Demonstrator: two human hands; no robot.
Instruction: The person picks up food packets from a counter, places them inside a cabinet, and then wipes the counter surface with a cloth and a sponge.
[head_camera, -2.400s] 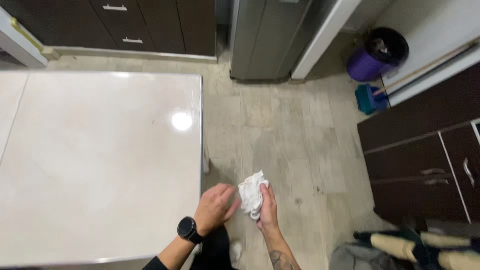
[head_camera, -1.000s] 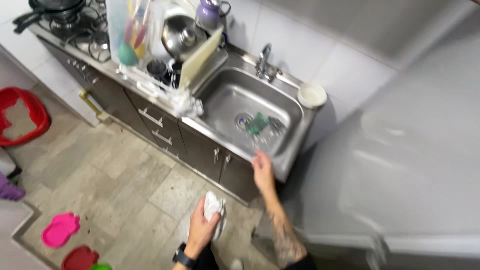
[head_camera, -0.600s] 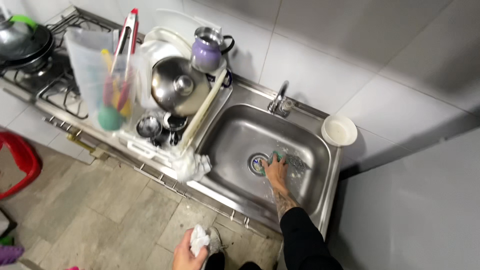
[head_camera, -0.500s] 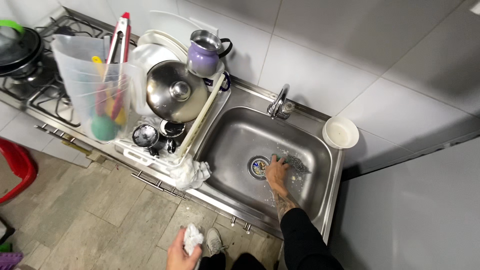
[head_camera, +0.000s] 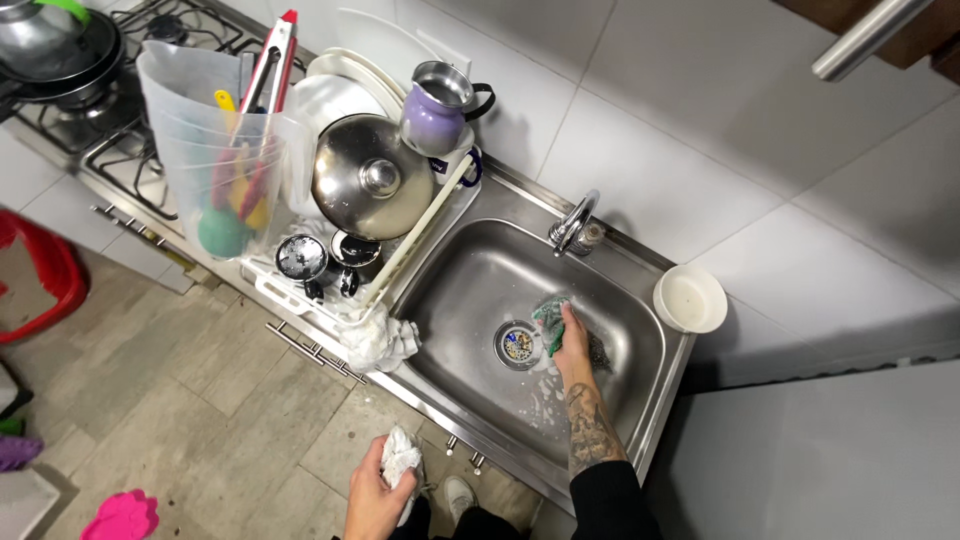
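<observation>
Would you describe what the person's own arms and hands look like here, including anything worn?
Both hands are bare. The right hand leads to a forearm with dark tattoo markings, its black sleeve pushed up toward the elbow. The left hand shows no glove; its wrist is cut off by the frame.

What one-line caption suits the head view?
Right hand grips a green sponge in the steel sink; left hand holds a white cloth.

Head view, sole camera: sitting on the person's head, looking steeply down and slightly forward from standing height. Facing the tiled wall, with the steel sink (head_camera: 470, 290) lying near frame centre, the dish rack (head_camera: 300, 290) and stove (head_camera: 100, 130) running off to the upper left, floor tiles filling the lower left. Both forearms are entering from the bottom edge. Framing is wide and not close. No second view is sharing the scene.
</observation>
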